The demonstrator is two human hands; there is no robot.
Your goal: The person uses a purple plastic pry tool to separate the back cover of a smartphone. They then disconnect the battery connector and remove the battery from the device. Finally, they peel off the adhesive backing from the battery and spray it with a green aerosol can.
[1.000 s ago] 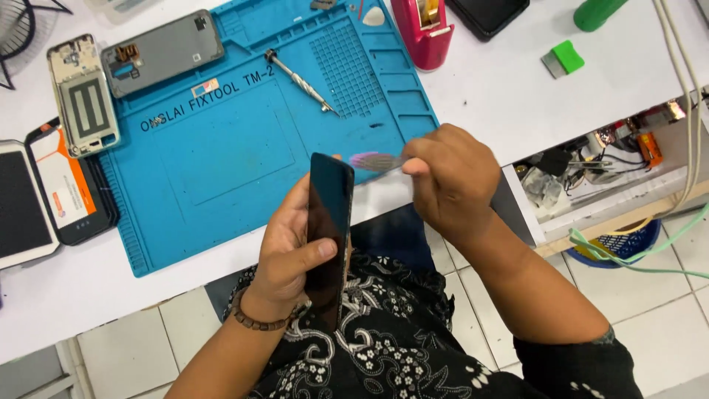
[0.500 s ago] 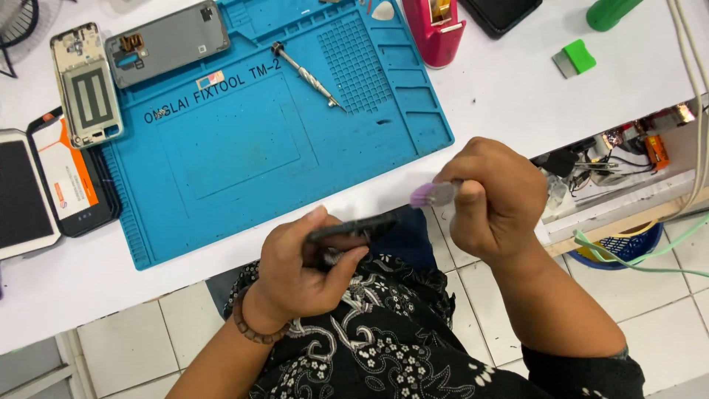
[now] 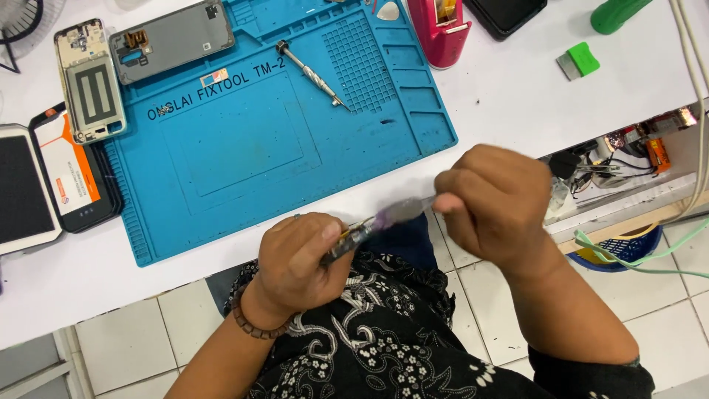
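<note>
The left hand [image 3: 299, 258] clamps a thin, stiff, likely fragile phone [image 3: 346, 241] edge-on by its sides below the desk [image 3: 509, 103] edge, while the right hand [image 3: 491, 203] pinches a slim tool [image 3: 402, 213] against it

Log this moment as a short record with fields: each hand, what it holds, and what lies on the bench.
left hand: grips a dark phone, held edge-on over the lap
right hand: fingers closed on a purple-tipped tool that meets the phone's edge
mat: blue repair mat on the white table
on mat: metal screwdriver, grey back cover
left of mat: phone frame, further phones
far side: pink tape dispenser, green scraper
</note>
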